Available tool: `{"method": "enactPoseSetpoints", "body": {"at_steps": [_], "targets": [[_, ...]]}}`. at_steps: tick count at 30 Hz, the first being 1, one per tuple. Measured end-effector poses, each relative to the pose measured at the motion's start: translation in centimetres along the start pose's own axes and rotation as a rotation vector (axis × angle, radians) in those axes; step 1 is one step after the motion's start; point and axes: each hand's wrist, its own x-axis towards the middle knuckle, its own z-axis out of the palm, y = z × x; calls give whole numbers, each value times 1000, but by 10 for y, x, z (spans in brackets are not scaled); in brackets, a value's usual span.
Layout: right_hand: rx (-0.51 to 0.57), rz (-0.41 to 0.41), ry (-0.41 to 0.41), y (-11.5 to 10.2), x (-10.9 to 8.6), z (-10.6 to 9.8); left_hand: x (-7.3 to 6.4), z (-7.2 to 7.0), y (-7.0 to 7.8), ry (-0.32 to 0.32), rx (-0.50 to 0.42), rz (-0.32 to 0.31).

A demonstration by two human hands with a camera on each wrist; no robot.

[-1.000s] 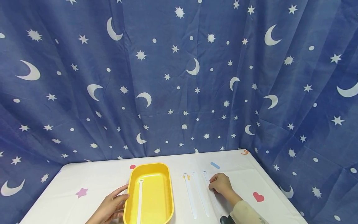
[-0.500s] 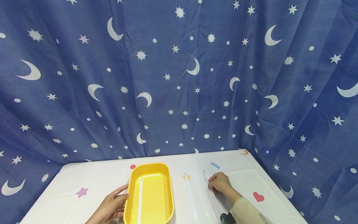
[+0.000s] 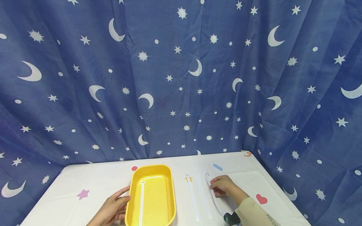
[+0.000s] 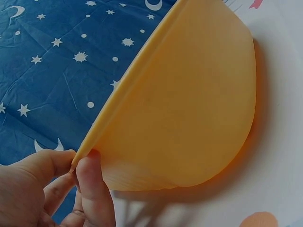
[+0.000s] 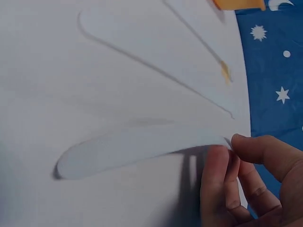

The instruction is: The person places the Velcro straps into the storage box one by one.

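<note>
Right hand (image 3: 226,185) pinching bowed white strip (image 5: 130,149); left hand (image 3: 111,205) pinching yellow tray (image 3: 159,204) at rim. Strip's bend could spring it loose if fingers slip.

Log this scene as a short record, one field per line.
Left hand: pinches the yellow tray by its left rim
Right hand: pinches a bowed white strap
In the tray: one slotted white strap, lengthwise, left of centre
Between tray and right hand: two flat white straps, apart
Surface: white tablecloth printed with coloured shapes
Backdrop: blue moon-and-star curtain
</note>
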Motion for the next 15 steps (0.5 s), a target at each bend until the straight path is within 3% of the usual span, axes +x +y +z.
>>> {"method": "enactPoseSetpoints", "body": {"at_steps": [12,15], "targets": [[324,102,-120,-1,1,-6,0,-2,-1,-20,6,12],[351,121,-128,-3,1,-8,0,-2,-1,-22,2,11]]}}
